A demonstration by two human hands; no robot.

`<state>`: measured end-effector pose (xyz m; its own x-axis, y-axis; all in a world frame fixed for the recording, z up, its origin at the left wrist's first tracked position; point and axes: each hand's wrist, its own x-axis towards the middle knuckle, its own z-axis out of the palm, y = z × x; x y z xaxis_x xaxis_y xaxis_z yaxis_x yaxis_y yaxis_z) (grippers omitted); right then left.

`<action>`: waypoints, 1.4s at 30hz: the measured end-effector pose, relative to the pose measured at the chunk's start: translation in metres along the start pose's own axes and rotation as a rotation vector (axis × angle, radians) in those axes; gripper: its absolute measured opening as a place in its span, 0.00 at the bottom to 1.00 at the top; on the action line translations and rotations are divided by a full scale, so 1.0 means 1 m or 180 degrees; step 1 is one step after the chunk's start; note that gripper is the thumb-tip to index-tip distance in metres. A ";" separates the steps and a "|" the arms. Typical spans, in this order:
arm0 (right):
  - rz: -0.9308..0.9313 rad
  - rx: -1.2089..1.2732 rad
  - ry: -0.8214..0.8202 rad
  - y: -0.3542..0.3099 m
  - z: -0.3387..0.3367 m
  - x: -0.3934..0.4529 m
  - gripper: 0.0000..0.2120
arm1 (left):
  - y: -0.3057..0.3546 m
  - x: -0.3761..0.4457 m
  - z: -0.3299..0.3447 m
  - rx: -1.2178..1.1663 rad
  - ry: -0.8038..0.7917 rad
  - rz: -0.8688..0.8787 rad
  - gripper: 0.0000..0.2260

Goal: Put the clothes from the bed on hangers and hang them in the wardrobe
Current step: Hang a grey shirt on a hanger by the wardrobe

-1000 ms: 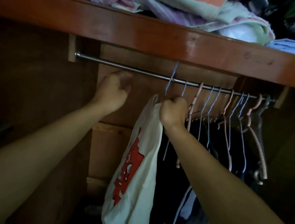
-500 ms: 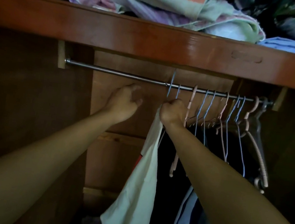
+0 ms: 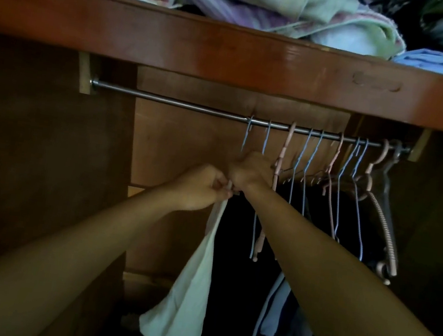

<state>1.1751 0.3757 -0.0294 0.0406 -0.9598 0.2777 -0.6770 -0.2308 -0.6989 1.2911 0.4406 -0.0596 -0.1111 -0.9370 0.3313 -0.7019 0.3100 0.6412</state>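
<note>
Two hands are raised inside the wardrobe: the left hand (image 3: 200, 186) is curled, pinching the top of the white garment (image 3: 192, 283), which hangs long and vertical; the right hand (image 3: 251, 172) is closed around its hanger (image 3: 247, 134) below the metal rail (image 3: 172, 101). The rail's left half is bare; other hangers (image 3: 329, 160) are crowded rightward under the wooden shelf (image 3: 231, 46)

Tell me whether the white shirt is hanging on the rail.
Hanging: the white shirt droops from a blue hanger hooked on the rail.
</note>
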 end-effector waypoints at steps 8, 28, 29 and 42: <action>-0.0177 -0.0247 -0.0667 0.003 -0.019 0.003 0.09 | 0.001 0.006 -0.011 0.0180 0.0200 -0.0092 0.07; -0.0705 -0.1115 -0.1009 0.031 -0.100 -0.073 0.09 | 0.024 -0.016 -0.051 0.1190 -0.0355 -0.0391 0.21; -0.0676 -0.1199 -0.1033 0.035 -0.106 -0.082 0.10 | 0.028 -0.019 -0.050 0.1150 -0.0454 -0.0353 0.20; -0.0014 -0.1888 -0.1008 0.086 -0.197 -0.198 0.13 | 0.132 -0.055 0.010 0.1437 -0.1283 0.0757 0.10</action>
<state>0.9636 0.5775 -0.0149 0.1966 -0.9804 0.0098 -0.9617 -0.1948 -0.1927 1.1974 0.5310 -0.0002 -0.4937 -0.8653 0.0863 -0.8425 0.5006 0.1993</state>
